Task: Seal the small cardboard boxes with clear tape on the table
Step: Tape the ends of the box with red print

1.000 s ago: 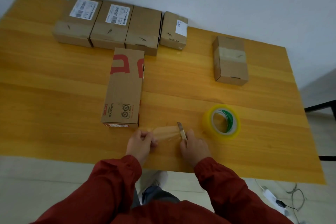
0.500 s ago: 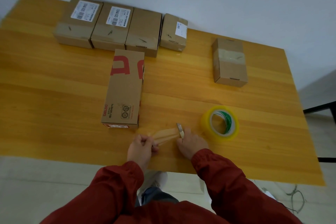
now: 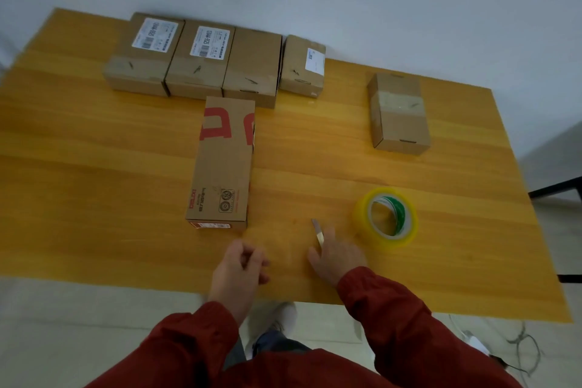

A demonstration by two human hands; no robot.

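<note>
Fingers, left hand (image 3: 237,268): curled in, thumb tucked against the fingertips like a pinch; whether a clear strip is caught there, can't tell, nothing shows against the wood
Fingers, right hand (image 3: 340,257): closed round a small cutter (image 3: 318,231), blade poking out away from the person, hand low over the table (image 3: 94,198)
Long box (image 3: 222,164): flat on its side, red print at the far end, long axis running straight away from the person
Key relation: the box's near end sits just beyond the left hand and a touch to its left, so the left hand is clearly the nearer one, while the right hand is off to the box's right
Tape roll (image 3: 385,217): lying flat, just beside the right hand on its outer side
Taped box (image 3: 398,113): far right, a band of tape across its top, well apart from both hands
Back row of boxes (image 3: 201,72): four side by side along the far edge, close behind the long box
Next move, my read: any strip has to travel forward and left to the long box, laid across that near end
</note>
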